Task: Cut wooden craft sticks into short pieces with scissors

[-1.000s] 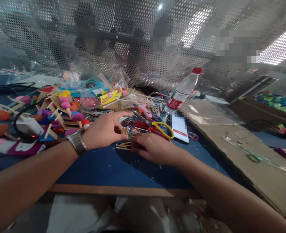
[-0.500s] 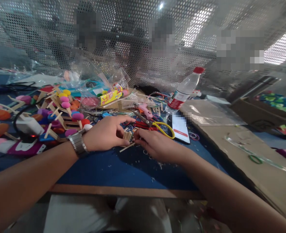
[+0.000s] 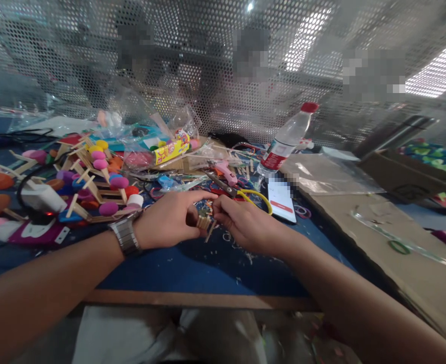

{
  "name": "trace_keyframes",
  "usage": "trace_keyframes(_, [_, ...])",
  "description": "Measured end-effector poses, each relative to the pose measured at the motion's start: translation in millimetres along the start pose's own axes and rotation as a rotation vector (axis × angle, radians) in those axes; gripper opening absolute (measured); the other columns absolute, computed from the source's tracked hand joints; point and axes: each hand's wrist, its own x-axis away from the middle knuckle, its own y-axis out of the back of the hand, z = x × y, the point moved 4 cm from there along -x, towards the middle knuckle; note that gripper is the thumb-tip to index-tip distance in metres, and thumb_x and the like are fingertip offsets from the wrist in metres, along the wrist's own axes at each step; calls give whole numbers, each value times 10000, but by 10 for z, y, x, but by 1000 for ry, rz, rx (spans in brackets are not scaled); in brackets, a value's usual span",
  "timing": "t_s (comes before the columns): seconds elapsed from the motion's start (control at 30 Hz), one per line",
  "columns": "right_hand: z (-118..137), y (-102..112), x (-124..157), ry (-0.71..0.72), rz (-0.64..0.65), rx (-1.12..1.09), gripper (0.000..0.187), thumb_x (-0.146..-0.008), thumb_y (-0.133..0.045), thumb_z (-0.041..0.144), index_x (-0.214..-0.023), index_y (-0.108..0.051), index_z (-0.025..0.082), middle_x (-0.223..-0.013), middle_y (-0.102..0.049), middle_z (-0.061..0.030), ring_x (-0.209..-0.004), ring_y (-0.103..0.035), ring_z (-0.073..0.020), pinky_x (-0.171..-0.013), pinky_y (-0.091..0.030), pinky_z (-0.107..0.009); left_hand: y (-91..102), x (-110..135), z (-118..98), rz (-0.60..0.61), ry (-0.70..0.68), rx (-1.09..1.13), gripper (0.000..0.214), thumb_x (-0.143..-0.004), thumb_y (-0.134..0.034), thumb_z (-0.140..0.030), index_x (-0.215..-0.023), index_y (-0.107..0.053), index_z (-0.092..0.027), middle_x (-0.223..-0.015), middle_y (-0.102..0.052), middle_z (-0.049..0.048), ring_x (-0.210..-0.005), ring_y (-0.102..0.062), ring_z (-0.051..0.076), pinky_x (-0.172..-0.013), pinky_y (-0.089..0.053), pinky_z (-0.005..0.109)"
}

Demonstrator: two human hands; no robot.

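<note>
My left hand point(image 3: 169, 218), with a metal watch point(image 3: 126, 233) on its wrist, curls thumb and fingers around a small row of wooden sticks point(image 3: 203, 222). My right hand point(image 3: 241, 222) is closed close beside it, its fingertips pinching a thin wooden stick point(image 3: 210, 230) that points down toward the table. Part of the stick is hidden by the fingers. Just beyond my right hand lie scissors point(image 3: 255, 199) with yellow handles, slightly open. A pink glue gun point(image 3: 226, 172) rests behind them.
To the left is a heap of wooden pieces with coloured pads point(image 3: 108, 208), beside a white plug point(image 3: 43, 198) on a purple power strip point(image 3: 41, 238). A phone point(image 3: 281, 201) and a tilted-looking bottle point(image 3: 283, 146) stand right of the scissors. Cardboard point(image 3: 359, 242) covers the right side.
The thin stick has turned from lying nearly level to pointing steeply downward. My left hand has shifted slightly right and down, and the row of sticks has moved with it.
</note>
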Motion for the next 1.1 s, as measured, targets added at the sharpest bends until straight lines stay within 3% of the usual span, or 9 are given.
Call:
trace_keyframes(0.13, [2,-11,25,15,-42,78,123,-971,-356,203,-935,-473,190,-733,-610,-51,-624,-528,-179,-598,-314,-276,-24,3,-13,-26,8,-25,667,-717,-730,-176,-1357,-553,-238,-734,-725,-42,-658,-664,143,-593,-427,220])
trace_keyframes(0.33, [16,-73,46,54,9,177,150,-972,-360,210,-963,-505,172,-738,-630,-63,-578,-509,-165,-555,-244,-272,-83,3,-7,-36,15,-80,618,-733,-733,-220,-1331,-577,-233,-713,-708,-42,-623,-632,138,-581,-414,226])
trace_keyframes(0.8, [-25,-21,-3,-51,105,-287,80,-981,-438,211,-914,-481,206,-687,-618,10,-581,-558,-127,-581,-382,-242,-114,5,-28,-65,21,-118,340,-755,-692,-231,-1090,-635,-214,-675,-675,-48,-584,-602,128,-537,-363,219])
trace_keyframes(0.93, [-17,-20,1,-16,109,-313,108,-912,-593,263,-897,-506,201,-784,-659,-18,-666,-580,-140,-621,-420,-253,-121,4,-11,-61,2,-112,296,-764,-707,-282,-1040,-632,-202,-705,-692,-29,-627,-636,150,-554,-371,229])
trace_keyframes(1.1, [-28,-28,0,-21,53,-304,131,-826,-640,143,-847,-522,196,-781,-664,-7,-672,-586,-131,-634,-428,-244,-134,2,4,-48,16,-113,393,-751,-710,-231,-1135,-625,-211,-722,-706,-30,-650,-652,155,-577,-386,233])
